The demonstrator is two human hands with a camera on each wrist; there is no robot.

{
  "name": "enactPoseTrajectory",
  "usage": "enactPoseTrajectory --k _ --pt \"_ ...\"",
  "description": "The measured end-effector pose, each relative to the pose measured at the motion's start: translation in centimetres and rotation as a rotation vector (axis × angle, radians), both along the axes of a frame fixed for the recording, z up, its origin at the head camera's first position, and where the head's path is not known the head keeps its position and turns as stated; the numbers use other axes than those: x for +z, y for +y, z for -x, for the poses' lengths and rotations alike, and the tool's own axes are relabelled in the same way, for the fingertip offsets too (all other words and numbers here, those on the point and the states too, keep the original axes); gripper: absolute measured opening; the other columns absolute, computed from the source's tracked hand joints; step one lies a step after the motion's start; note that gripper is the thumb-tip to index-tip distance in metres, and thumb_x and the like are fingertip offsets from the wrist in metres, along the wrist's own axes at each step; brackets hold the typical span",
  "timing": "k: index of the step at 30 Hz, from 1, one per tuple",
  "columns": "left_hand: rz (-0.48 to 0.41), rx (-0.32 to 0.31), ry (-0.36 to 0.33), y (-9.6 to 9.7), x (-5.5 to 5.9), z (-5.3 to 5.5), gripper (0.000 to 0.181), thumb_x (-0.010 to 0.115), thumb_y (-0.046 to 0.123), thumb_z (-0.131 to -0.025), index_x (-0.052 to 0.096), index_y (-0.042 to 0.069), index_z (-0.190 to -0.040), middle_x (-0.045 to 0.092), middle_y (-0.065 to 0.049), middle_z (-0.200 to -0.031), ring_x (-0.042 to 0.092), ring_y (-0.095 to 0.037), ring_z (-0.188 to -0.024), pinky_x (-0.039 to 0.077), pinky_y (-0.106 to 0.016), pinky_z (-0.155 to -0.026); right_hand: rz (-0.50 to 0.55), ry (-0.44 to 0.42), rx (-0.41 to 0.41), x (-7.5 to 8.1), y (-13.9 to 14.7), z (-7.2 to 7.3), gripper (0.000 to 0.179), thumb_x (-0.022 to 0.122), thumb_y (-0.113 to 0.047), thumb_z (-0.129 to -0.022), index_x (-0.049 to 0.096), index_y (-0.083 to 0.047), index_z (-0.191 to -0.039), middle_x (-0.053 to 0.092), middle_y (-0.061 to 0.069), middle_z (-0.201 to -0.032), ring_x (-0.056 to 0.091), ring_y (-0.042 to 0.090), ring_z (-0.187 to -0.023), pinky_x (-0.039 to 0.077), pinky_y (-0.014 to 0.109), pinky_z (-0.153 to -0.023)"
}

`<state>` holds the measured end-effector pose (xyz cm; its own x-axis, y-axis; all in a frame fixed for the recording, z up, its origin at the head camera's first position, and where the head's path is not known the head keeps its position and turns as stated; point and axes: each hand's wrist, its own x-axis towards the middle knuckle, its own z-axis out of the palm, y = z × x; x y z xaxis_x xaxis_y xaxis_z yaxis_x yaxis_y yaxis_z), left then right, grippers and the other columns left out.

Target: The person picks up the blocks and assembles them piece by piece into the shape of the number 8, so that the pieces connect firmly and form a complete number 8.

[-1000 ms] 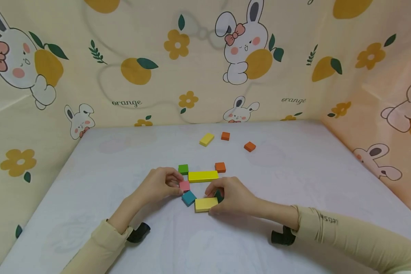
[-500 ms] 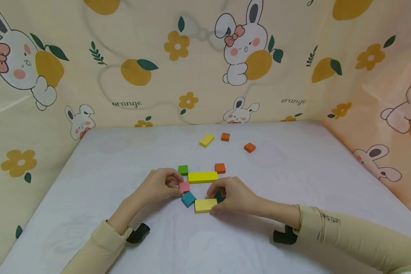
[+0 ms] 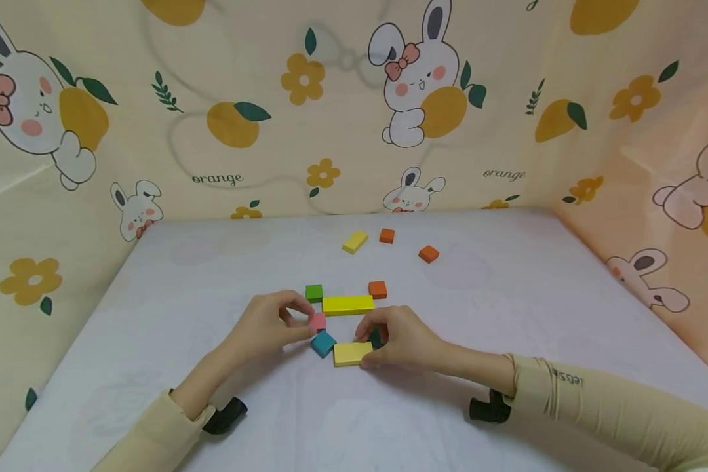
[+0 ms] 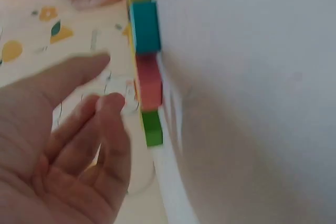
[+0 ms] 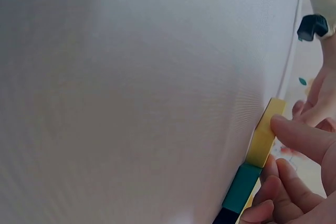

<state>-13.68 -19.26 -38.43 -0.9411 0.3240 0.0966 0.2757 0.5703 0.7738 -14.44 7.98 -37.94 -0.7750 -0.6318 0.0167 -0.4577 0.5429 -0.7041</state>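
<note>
Beside the pink block (image 3: pixel 317 322) my left hand (image 3: pixel 265 324) has its thumb and fingers spread; the left wrist view shows a gap between the fingertips (image 4: pixel 112 100) and that block. A blue block (image 3: pixel 323 343) touches the pink one's near side. My right hand (image 3: pixel 407 337) pinches the right end of a pale yellow block (image 3: pixel 349 354), thumb in front. Partly hidden behind those fingers is a dark green block (image 3: pixel 375 338). A long bright yellow block (image 3: pixel 348 305) lies farther back, with a green block (image 3: pixel 314 293) and an orange block (image 3: pixel 377 289) near its ends.
Toward the back of the white-covered table (image 3: pixel 242 249) lie another yellow block (image 3: pixel 355 242) and two orange blocks, one (image 3: pixel 387 235) behind the other (image 3: pixel 429 254). A printed cloth wall (image 3: pixel 348 131) encloses the back and sides.
My left hand has loosened from the pink block, its fingers spreading and its wrist drawing back down to the left. The right hand and the blocks stay almost where they were.
</note>
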Motion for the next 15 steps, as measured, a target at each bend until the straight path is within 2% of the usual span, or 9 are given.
enactPoseTrajectory --k 2,6,10,15 --pt "0.000 -0.021 0.014 0.2 -0.1 -0.5 0.024 0.083 0.015 -0.080 0.069 0.012 -0.099 0.068 0.003 -0.091 0.057 -0.016 -0.064 0.052 -0.029 -0.052 0.000 0.000 -0.005 0.0 0.0 0.0 0.029 0.089 -0.017 -0.073 0.072 -0.015 -0.097 0.066 -0.008 -0.084 0.054 0.022 -0.076 0.043 0.027 -0.060" --pt "0.063 -0.038 0.013 1.0 -0.2 -1.3 0.023 0.085 0.018 -0.078 0.067 0.015 -0.091 0.067 0.007 -0.087 0.057 -0.014 -0.065 0.052 -0.028 -0.060 0.000 0.012 -0.006 0.1 0.0 0.0 0.029 0.089 -0.016 -0.073 0.071 -0.015 -0.096 0.065 -0.008 -0.083 0.054 0.022 -0.075 0.043 0.027 -0.059" --pt "0.105 0.004 0.002 1.9 -0.1 -1.6 0.027 0.088 0.021 -0.074 0.065 0.016 -0.086 0.067 0.008 -0.084 0.058 -0.012 -0.069 0.051 -0.030 -0.066 0.002 0.013 -0.003 0.0 0.0 0.0 0.029 0.089 -0.016 -0.073 0.071 -0.015 -0.096 0.065 -0.007 -0.083 0.053 0.022 -0.074 0.042 0.026 -0.058" --pt "0.125 0.059 0.007 2.4 -0.2 -1.9 0.030 0.090 0.025 -0.071 0.065 0.016 -0.086 0.066 0.009 -0.082 0.059 -0.009 -0.071 0.051 -0.032 -0.069 0.005 0.016 0.006 0.0 0.0 -0.1 0.030 0.089 -0.016 -0.073 0.071 -0.014 -0.097 0.065 -0.008 -0.084 0.052 0.019 -0.072 0.042 0.025 -0.058"
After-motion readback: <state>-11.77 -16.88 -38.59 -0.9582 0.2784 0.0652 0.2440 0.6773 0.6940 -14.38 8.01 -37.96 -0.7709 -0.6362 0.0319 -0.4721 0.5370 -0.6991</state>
